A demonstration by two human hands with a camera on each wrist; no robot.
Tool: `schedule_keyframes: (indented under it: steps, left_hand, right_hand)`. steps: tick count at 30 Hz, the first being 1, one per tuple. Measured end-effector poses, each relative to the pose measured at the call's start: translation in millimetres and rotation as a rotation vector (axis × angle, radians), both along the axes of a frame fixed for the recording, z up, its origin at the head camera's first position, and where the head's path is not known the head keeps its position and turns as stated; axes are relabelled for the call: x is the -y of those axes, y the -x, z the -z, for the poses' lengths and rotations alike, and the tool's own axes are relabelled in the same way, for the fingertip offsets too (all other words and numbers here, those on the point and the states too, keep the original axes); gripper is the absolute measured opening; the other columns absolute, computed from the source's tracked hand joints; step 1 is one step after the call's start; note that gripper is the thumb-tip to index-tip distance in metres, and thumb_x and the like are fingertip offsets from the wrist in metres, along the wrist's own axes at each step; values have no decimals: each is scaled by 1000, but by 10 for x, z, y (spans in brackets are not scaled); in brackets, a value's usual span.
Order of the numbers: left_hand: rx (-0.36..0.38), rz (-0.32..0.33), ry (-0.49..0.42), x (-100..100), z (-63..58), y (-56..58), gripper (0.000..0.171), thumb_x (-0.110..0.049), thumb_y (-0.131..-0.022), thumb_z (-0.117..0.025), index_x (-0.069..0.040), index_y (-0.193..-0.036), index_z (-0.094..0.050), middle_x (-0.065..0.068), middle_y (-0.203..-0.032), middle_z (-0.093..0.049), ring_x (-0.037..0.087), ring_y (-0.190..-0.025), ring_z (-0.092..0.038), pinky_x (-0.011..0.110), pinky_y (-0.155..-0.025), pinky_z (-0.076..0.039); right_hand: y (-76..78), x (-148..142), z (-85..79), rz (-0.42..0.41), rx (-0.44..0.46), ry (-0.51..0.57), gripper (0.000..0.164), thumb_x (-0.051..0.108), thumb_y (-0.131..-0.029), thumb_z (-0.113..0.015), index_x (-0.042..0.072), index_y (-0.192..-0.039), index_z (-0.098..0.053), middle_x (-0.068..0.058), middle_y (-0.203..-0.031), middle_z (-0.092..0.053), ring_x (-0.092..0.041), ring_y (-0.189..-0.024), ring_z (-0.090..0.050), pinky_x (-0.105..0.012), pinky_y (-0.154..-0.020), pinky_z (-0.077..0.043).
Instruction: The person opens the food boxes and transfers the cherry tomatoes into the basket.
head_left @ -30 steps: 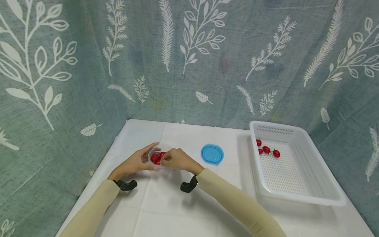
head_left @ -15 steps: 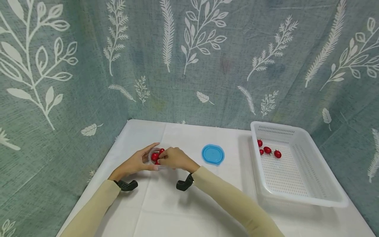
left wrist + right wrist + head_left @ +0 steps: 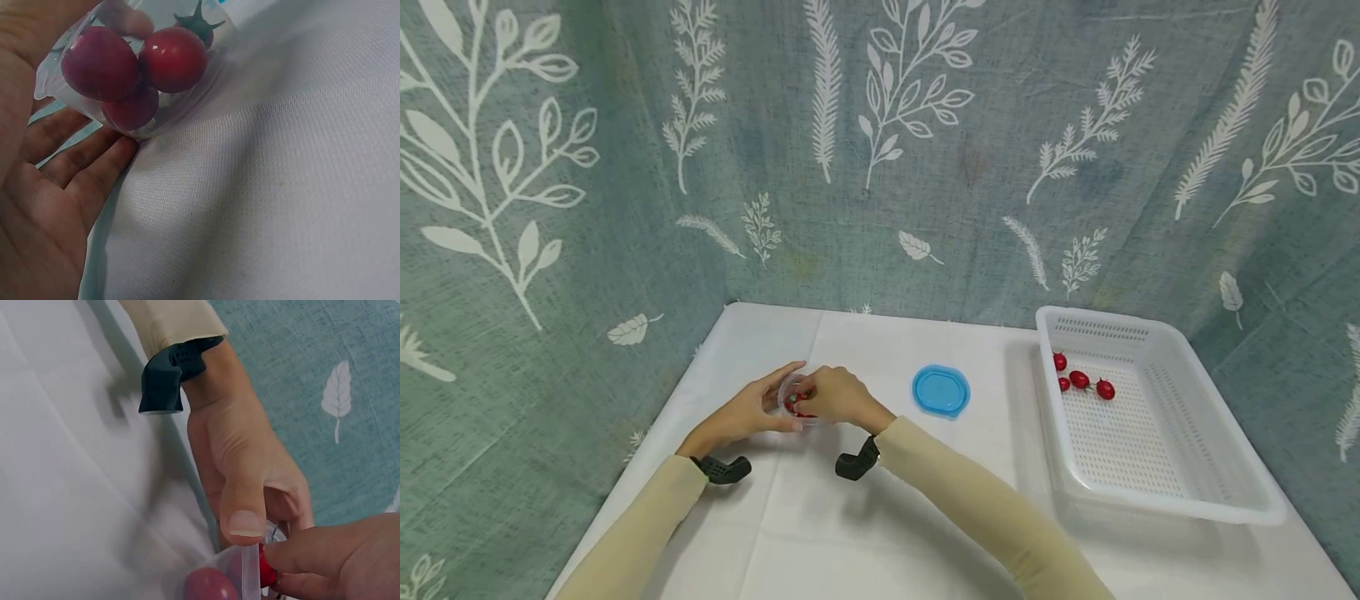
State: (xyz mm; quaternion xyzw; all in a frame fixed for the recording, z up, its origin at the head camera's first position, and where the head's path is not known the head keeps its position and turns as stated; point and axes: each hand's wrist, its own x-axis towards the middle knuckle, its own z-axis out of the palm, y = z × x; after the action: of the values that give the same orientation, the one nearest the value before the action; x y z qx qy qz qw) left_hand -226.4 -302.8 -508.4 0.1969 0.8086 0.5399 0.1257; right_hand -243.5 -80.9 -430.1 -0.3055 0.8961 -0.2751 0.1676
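My left hand (image 3: 747, 412) grips a small clear plastic container (image 3: 252, 575) on the white cloth, its thumb on the near side and fingers round the far side. Several red cherry tomatoes (image 3: 173, 59) show through the container's wall in the left wrist view; one has a green stem top (image 3: 197, 25). My right hand (image 3: 844, 395) reaches over the rim with its fingertips inside. Seen from the right wrist, its thumb and finger pinch a red cherry tomato (image 3: 267, 567). In the head view this hand hides part of the contents.
A blue lid (image 3: 941, 390) lies on the white-covered table (image 3: 850, 533), right of the hands. Farther right stands a large white perforated basket (image 3: 1157, 500) with several cherry tomatoes (image 3: 1105, 389) at its back left. Leaf-patterned grey-green cloth (image 3: 880, 208) hangs behind and at the sides.
My right hand has shifted a little left and farther over the container, covering more of the tomatoes. The left hand keeps its grip on the container in place.
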Motion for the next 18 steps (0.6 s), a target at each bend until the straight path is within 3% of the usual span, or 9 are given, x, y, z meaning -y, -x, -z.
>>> schedule_keyframes:
  steps: [3,10,18]
  left_hand:
    - [1,8,-8,-4,9,-3,106,-23,-84,-89,-28,-166,-22,12,-169,-22,34,-152,-27,55,-119,-31]
    - [-9,3,11,37,31,-5,104,-24,-85,-88,-27,-166,-23,12,-169,-22,37,-153,-25,61,-118,-29]
    - [-16,-4,24,13,-2,-25,103,-27,-85,-88,-28,-165,-23,10,-168,-25,36,-152,-28,63,-117,-30]
  right_hand:
    - [3,3,27,-9,-20,4,14,27,-96,-75,15,-102,-81,9,-77,-71,-8,-57,-55,-22,-49,-41]
    - [-1,-36,68,-6,6,74,25,28,-93,-79,13,-113,-78,7,-93,-75,-6,-79,-65,-23,-65,-52]
    - [23,-41,132,-6,45,106,20,24,-94,-78,14,-111,-79,10,-89,-74,-4,-78,-60,-20,-64,-47]
